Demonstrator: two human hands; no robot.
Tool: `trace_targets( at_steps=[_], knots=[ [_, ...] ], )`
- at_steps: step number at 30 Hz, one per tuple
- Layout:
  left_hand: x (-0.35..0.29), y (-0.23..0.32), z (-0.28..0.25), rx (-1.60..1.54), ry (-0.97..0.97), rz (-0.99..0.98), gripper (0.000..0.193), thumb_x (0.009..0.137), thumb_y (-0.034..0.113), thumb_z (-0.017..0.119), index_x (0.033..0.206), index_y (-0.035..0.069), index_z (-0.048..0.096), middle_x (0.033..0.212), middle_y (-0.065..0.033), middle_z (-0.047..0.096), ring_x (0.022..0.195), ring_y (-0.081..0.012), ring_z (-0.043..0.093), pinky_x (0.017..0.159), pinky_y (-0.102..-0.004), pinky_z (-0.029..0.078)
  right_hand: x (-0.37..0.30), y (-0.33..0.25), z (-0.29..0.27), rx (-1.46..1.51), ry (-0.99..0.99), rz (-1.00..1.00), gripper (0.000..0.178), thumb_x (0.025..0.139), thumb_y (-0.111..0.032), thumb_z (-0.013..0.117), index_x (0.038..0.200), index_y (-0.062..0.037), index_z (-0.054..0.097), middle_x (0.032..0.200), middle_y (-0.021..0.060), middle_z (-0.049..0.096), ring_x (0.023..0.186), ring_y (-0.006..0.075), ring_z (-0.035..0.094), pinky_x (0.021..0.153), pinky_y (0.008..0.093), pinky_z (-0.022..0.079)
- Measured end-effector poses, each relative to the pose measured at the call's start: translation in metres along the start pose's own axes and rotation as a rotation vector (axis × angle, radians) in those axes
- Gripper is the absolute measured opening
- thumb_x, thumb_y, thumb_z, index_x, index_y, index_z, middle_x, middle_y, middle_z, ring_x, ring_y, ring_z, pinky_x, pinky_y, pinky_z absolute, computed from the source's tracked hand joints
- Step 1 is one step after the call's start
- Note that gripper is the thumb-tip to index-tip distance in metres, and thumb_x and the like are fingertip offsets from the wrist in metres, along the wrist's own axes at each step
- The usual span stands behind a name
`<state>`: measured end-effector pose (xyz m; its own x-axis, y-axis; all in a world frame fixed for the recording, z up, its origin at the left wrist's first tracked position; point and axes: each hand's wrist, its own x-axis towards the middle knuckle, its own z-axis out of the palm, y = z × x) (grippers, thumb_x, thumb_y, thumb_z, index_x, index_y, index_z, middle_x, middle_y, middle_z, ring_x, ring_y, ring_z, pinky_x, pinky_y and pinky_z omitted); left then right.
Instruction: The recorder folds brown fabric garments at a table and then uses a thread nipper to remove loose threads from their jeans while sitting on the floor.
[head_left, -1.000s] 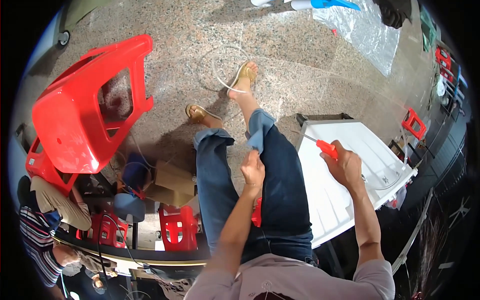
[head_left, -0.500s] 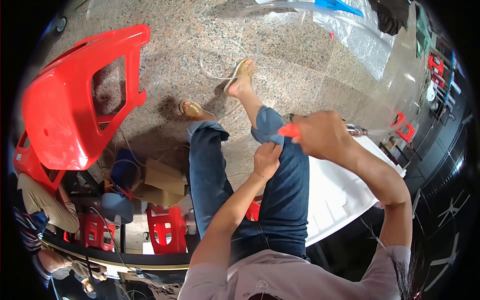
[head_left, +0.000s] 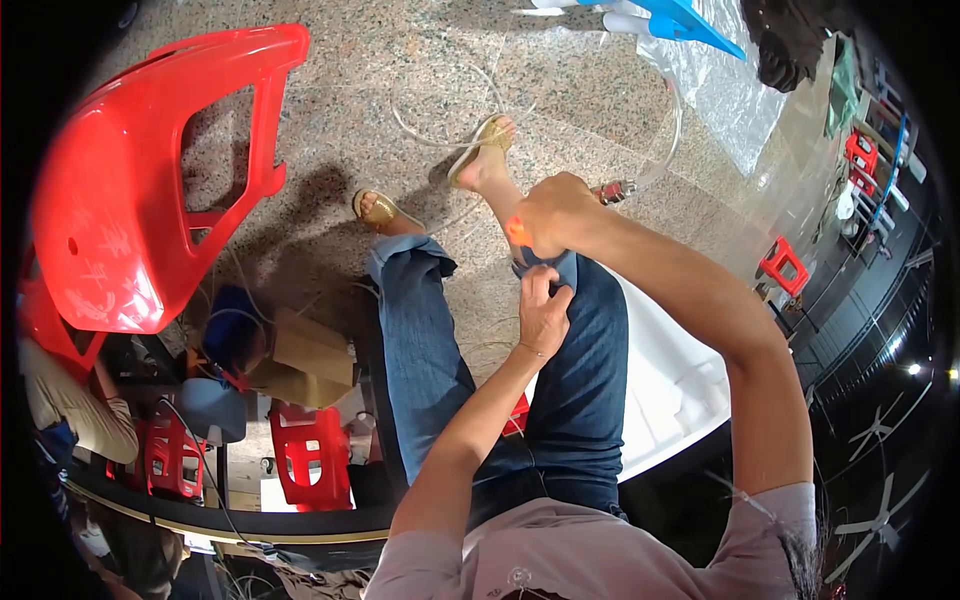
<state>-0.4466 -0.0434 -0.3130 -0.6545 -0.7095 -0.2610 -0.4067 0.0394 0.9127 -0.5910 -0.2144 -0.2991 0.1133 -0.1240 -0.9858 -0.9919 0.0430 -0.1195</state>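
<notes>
My right hand (head_left: 560, 212) is closed round a hand tool whose orange part (head_left: 518, 231) shows at the left of the fist. A metal hose coupling (head_left: 613, 191) sticks out on the fist's other side, joined to a clear hose (head_left: 678, 125); the tool's body is hidden in my grip. Just below, my left hand (head_left: 543, 318) is closed with bent fingers over my knee, by the rolled-up cuff of my jeans (head_left: 568, 268). Anything between those fingers is too small or covered to make out.
A large red plastic stool (head_left: 110, 210) stands at the left, above a cardboard box (head_left: 310, 350). Smaller red stools (head_left: 310, 455) are at the lower left, near another person's leg (head_left: 75, 400). A white panel (head_left: 665, 385) lies beside my thigh. Plastic film (head_left: 735, 100) covers floor at upper right.
My right hand has moved left and away from me with the tool, to beyond my left hand. My left hand has shifted slightly, its fingers loosening a little. The view has tilted slightly.
</notes>
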Motion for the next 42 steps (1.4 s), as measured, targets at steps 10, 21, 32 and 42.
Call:
trace_targets(
  at_steps=[10, 21, 32, 42],
  knots=[
    [-0.007, -0.001, 0.008, -0.121, -0.042, -0.147, 0.022, 0.069, -0.007, 0.061, 0.086, 0.004, 0.052, 0.1, -0.0169, 0.056, 0.098, -0.0384, 0.054, 0.08, -0.0448, 0.043, 0.026, -0.003, 0.007, -0.035, -0.148, 0.016, 0.028, 0.07, -0.023, 0.067, 0.094, -0.0115, 0.073, 0.093, 0.0088, 0.072, 0.087, 0.0245, 0.07, 0.069, 0.0373, 0.056],
    [0.006, 0.0, 0.003, -0.078, 0.019, -0.221, 0.021, 0.079, -0.001, 0.06, 0.099, 0.007, 0.058, 0.105, -0.0119, 0.063, 0.088, -0.034, 0.059, 0.078, -0.0434, 0.046, 0.003, 0.027, -0.021, -0.124, -0.313, -0.01, 0.033, 0.062, -0.025, 0.068, 0.091, -0.0102, 0.073, 0.09, 0.0097, 0.072, 0.084, 0.0261, 0.069, 0.07, 0.0387, 0.055],
    [-0.007, 0.0, -0.01, 0.022, -0.058, -0.11, 0.035, 0.068, -0.008, 0.059, 0.098, 0.009, 0.059, 0.111, -0.0109, 0.061, 0.095, -0.0322, 0.053, 0.083, -0.0445, 0.04, -0.024, 0.057, 0.003, -0.107, -0.057, 0.112, 0.028, 0.067, -0.018, 0.064, 0.091, -0.0088, 0.073, 0.087, 0.0123, 0.071, 0.081, 0.0261, 0.07, 0.067, 0.0388, 0.055],
    [-0.011, -0.005, -0.02, -0.002, -0.072, -0.071, 0.031, 0.068, -0.009, 0.059, 0.094, 0.009, 0.059, 0.105, -0.0116, 0.064, 0.092, -0.0323, 0.054, 0.082, -0.0429, 0.041, -0.03, 0.035, 0.011, 0.093, 0.009, 0.222, 0.034, 0.072, -0.023, 0.067, 0.1, -0.0052, 0.07, 0.1, 0.0168, 0.07, 0.096, 0.0309, 0.068, 0.078, 0.042, 0.055]
  ],
)
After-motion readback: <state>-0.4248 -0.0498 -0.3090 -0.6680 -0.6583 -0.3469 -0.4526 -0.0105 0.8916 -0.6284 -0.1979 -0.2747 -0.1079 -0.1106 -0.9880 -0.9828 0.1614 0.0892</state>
